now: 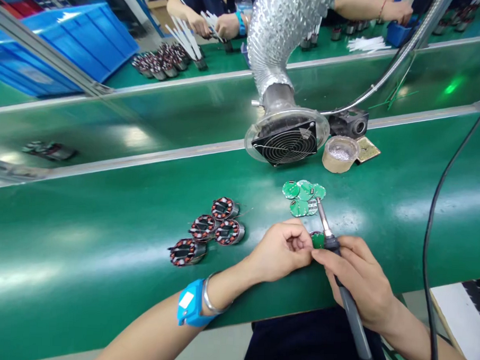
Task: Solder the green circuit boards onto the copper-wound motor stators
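My left hand [283,251] is closed, its thumb and fingers pinched at the near edge of a round green circuit board [317,239]. Most of that piece is hidden behind the fingers and the iron, and I cannot tell what lies under it. My right hand [359,278] grips a soldering iron [349,307] with a dark handle, its metal tip pointing away from me. Its thumb and fingertips also meet the left fingertips. Just beyond the iron's tip lie several round green circuit boards [298,207]. Left of my hands stand several wound motor stators [203,227].
A fume extractor fan [291,142] hangs from a silver duct [286,38] beyond the boards. Beside it are a round tub [339,155] and a soldering sponge tray [367,150]. A black cable [431,225] crosses at right. Across the bench, other people's hands [226,25] work.
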Demonstrator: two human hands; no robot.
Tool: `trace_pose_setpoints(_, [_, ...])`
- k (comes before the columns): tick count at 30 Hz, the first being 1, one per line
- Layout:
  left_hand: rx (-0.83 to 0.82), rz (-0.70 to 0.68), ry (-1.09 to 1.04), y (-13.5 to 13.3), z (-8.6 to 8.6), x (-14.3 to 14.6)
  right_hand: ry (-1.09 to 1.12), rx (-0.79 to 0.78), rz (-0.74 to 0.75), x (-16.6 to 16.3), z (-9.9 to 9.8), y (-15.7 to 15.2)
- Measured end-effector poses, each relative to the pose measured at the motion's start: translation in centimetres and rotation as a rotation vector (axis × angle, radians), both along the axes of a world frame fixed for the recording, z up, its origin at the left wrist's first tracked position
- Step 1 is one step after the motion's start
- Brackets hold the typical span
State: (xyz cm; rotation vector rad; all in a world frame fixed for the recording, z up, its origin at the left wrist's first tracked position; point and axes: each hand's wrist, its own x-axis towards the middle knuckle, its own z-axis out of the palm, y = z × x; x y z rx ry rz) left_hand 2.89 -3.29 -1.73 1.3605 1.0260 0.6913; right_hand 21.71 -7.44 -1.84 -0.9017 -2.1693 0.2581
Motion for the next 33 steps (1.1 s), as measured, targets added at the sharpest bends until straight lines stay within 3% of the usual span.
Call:
trace_pose_setpoints(6, [0.300,-0.048,0.198,-0.6,1.1,0.1,0.058,-0.062,-0.080,2.4,2.5,-1.4])
trace_pose_setpoints(13, [0.498,-0.061,0.203,-0.9,0.9,-0.1,-0.008,-0.175,-0.138,4.3,5.1,-3.8])
trace_pose_setpoints(19, [0.577,-0.055,0.196,-0.9,0.7,0.0,0.055,-0.250,-0.092,3.7,4.4,-4.0])
trace_pose_setpoints(33, [0.635,-0.034,0.254,-1.1,0.7,0.1,0.011,-0.175,-0.088,3.4,3.8,-3.6])
